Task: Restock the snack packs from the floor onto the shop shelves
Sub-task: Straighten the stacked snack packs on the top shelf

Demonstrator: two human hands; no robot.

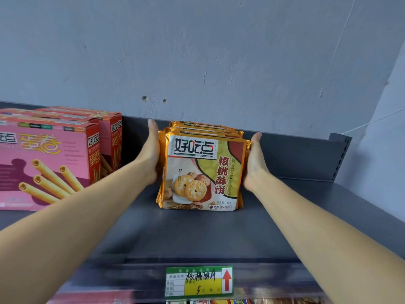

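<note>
The left hand (151, 150) and right hand (255, 159), fingers straight, press both sides of the cookie packs (202, 170) standing near the shelf's (197, 233) back edge, where an uneven release could topple them forward.

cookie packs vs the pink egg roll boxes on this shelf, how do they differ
The cookie packs are soft orange-gold wrappers; the pink boxes are stiff cardboard. The cookie packs stand mid-shelf, pressed between the left hand and right hand; the pink boxes stand at the left, unheld. The pink boxes look larger. Both stand upright, faces forward, on the same dark shelf.
</note>
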